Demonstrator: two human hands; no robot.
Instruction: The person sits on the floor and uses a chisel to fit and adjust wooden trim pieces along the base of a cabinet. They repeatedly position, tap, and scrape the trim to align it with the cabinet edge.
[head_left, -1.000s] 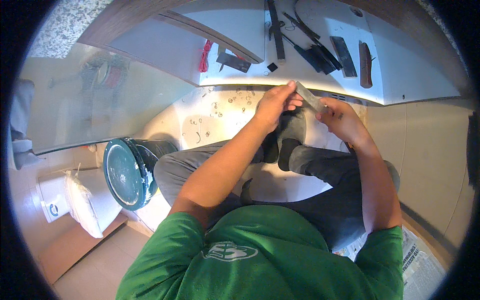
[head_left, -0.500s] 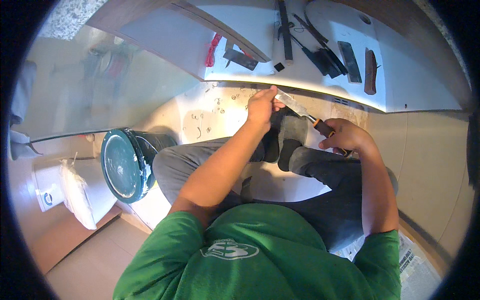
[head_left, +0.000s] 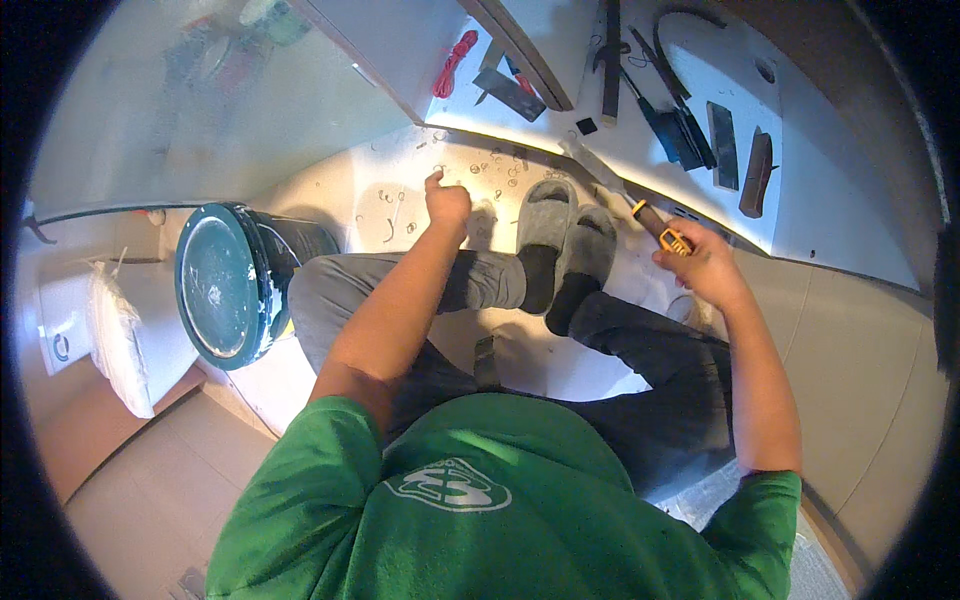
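Observation:
A chisel [head_left: 598,168] with a flat metal blade and a black and yellow handle is in my right hand [head_left: 705,265]. My fingers wrap round the handle, and the blade points up and left toward the edge of the white panel. My left hand [head_left: 449,205] is over the floor, apart from the chisel. Its fingers are curled in and one digit sticks up; I cannot make out whether anything small is in them. Thin dark curls [head_left: 475,170] lie scattered on the floor just beyond that hand.
On the lit white panel [head_left: 640,185] lie a red cord [head_left: 455,63], a dark bar [head_left: 611,60], a flat metal plate [head_left: 722,145] and a brown wooden piece [head_left: 757,175]. A green-lidded bucket [head_left: 215,285] stands left of my knee. My slippers [head_left: 585,245] are between my hands.
My left hand has left the chisel's blade and moved left and down, over the scattered curls. The chisel stays in my right hand. The view has shifted slightly.

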